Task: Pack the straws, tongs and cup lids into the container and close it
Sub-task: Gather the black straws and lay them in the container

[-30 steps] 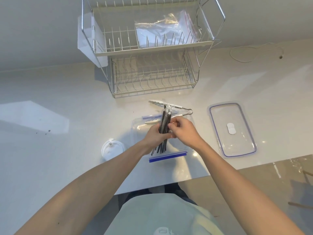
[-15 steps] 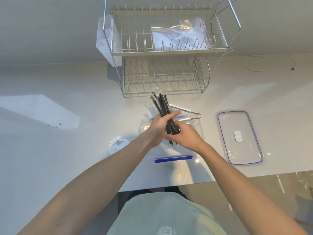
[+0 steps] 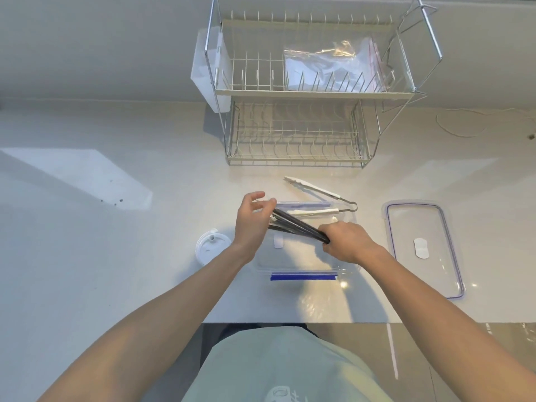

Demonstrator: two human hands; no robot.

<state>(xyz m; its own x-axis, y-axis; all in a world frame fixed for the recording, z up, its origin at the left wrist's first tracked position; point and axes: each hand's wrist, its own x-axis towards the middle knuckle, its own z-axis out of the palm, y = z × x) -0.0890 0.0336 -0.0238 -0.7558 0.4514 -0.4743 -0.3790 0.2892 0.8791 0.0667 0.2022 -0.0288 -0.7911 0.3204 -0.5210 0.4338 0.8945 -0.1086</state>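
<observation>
Both forearms reach in from the bottom edge and meet over the clear container (image 3: 307,258). Right hand (image 3: 346,242) has its knuckles up and its fingers curled tight around one end of the bundle of dark straws (image 3: 298,227). Left hand (image 3: 251,220) is palm-in with the wrist bent and the fingers loosely spread; the thumb and a fingertip touch the far end of the straws, and whether they pinch it I cannot tell. The straws lie nearly flat, slanting from upper left to lower right, held just above the open container and not yet down in it.

The container sits on a pale glossy counter (image 3: 116,256) near the front edge, a blue strip along its near rim. Tongs (image 3: 319,195) with white tips lie just behind the container, the tips toward the left; their near arm overlaps the back rim. White cup lids (image 3: 211,248) sit just left of the container, beside the left wrist. The clear container lid (image 3: 423,248) with blue seal lies flat to the right, apart from the container.

A two-tier wire dish rack (image 3: 304,97) stands at the back against the wall, with a clear plastic bag (image 3: 333,68) on the upper tier. A thin cord (image 3: 464,123) loops at the far right. A bright patch of light falls on the counter at left. A pale green shirt (image 3: 275,364) shows at the bottom.
</observation>
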